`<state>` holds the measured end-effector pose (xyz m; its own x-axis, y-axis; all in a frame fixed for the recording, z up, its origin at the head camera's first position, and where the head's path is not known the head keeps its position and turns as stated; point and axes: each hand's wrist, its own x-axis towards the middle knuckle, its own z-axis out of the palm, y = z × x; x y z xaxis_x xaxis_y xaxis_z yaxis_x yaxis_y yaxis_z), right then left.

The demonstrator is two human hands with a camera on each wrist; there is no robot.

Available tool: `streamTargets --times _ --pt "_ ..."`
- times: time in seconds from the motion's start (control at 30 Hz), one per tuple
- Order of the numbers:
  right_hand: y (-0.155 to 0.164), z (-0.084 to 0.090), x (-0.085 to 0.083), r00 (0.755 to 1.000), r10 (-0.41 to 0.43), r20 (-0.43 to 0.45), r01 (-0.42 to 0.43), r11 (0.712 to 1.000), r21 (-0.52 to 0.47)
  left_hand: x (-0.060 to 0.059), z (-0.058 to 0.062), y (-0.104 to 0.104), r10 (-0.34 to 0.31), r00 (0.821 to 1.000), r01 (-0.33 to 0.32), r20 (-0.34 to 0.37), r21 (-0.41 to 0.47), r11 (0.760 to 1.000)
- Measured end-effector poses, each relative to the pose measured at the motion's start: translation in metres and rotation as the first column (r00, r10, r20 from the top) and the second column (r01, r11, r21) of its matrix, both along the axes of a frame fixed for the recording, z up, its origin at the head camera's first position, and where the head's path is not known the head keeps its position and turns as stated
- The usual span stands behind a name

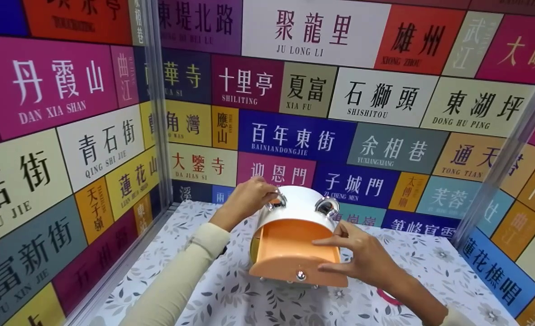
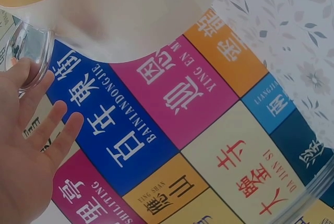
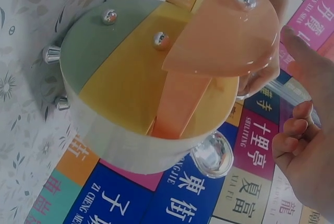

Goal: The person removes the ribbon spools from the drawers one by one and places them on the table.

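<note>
A round white drawer box stands on the flowered tablecloth, its orange drawer pulled out toward me. My left hand rests on the box's top left, fingers relaxed against a shiny knob. My right hand touches the drawer's right end, forefinger along its upper edge and thumb low on its front. In the right wrist view the box face shows a green and a yellow drawer pushed in, with the orange drawer front sticking out beside my right hand.
Walls of coloured street-name signs close in at the back and both sides. Clear corner posts stand at left and right. A second shiny knob sits on the box's top right.
</note>
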<state>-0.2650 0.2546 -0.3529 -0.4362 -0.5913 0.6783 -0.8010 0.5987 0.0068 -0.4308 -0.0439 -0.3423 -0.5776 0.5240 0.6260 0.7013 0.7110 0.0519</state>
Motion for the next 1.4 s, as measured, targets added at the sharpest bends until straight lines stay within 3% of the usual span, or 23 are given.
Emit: streamTargets --times 0.27,0.57,0.77,1.0,1.4 --pt "-0.012 -0.003 0.004 0.994 0.09 -0.061 -0.09 0.996 -0.008 -0.001 -0.001 0.0 -0.005 1.0 0.005 -0.008 0.004 1.0" --pt "-0.017 -0.009 0.003 0.989 0.114 -0.098 -0.113 0.994 0.015 0.001 0.002 0.0 -0.009 1.0 0.009 0.002 0.018 1.0" --pt "-0.019 -0.019 -0.003 0.97 0.164 -0.182 -0.162 0.986 0.024 0.002 0.002 0.0 -0.004 1.0 0.004 0.004 0.015 1.0" --pt "-0.023 -0.026 -0.007 0.945 0.188 -0.268 -0.171 0.982 0.083 0.002 -0.001 0.002 -0.017 1.0 0.018 -0.01 0.015 1.0" --pt "-0.029 -0.041 -0.013 0.937 0.176 -0.301 -0.145 0.982 0.124 0.001 -0.001 -0.001 -0.016 1.0 0.016 -0.004 0.012 1.0"
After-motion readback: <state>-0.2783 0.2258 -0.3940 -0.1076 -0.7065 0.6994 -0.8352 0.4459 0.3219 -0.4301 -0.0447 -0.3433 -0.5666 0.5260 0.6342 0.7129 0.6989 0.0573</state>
